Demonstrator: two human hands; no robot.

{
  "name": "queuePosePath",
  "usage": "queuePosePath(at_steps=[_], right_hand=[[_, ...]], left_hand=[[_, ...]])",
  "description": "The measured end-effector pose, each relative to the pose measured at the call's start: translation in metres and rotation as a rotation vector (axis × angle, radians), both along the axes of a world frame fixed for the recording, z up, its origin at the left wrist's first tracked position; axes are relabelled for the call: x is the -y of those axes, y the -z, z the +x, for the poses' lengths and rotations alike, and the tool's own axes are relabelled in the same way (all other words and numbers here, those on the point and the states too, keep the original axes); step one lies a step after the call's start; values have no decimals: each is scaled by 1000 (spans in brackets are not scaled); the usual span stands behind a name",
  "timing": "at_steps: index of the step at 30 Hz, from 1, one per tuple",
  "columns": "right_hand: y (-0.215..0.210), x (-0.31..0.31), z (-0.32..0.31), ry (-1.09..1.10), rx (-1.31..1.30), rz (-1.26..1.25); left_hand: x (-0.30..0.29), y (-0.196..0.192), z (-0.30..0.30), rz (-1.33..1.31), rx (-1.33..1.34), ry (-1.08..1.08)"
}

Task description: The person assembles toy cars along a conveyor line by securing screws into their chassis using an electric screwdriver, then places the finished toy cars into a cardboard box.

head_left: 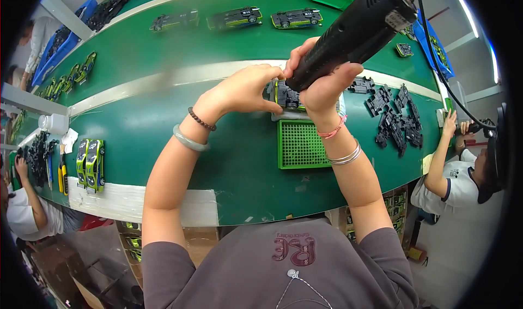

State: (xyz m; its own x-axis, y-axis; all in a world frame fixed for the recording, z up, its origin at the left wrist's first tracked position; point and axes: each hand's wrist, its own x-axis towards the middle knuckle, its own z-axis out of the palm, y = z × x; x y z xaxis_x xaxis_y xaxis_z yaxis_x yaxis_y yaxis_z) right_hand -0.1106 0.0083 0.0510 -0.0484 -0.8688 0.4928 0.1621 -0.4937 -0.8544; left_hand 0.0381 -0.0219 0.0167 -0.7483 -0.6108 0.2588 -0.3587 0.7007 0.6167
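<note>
One black electric driver [354, 34], clasped in the right hand [325, 83], slants over one dark, green-edged toy car [287, 97], its left end pinched by the left hand [248, 88]. Nearer lie one green tray [281, 151] and, left, two green cars [95, 167].

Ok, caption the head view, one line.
Right hand holding a black electric screwdriver over a toy car, left hand at the car's end, near a green perforated tray.

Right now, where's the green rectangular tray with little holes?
The green tray lies right of centre in the head view, on the green tabletop, left of the right forearm.
</note>
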Motion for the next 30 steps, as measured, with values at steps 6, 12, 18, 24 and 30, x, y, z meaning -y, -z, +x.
queuePosePath(at_steps=[6,12,18,24,30], right_hand=[[11,8,6,-42,114,-85],[13,13,13,-46,-1,-79],[11,11,11,-64,22,-60],[-15,1,-14,-85,196,-9],[-17,-55,-112,79,163,-33]], left_hand=[[-2,-7,-1,26,-29,31],[2,0,3,9,-47,16],[3,2,-2,-22,-46,20],[7,-7,3,132,-192,-20],[14,-77,87,338,-507,-251]])
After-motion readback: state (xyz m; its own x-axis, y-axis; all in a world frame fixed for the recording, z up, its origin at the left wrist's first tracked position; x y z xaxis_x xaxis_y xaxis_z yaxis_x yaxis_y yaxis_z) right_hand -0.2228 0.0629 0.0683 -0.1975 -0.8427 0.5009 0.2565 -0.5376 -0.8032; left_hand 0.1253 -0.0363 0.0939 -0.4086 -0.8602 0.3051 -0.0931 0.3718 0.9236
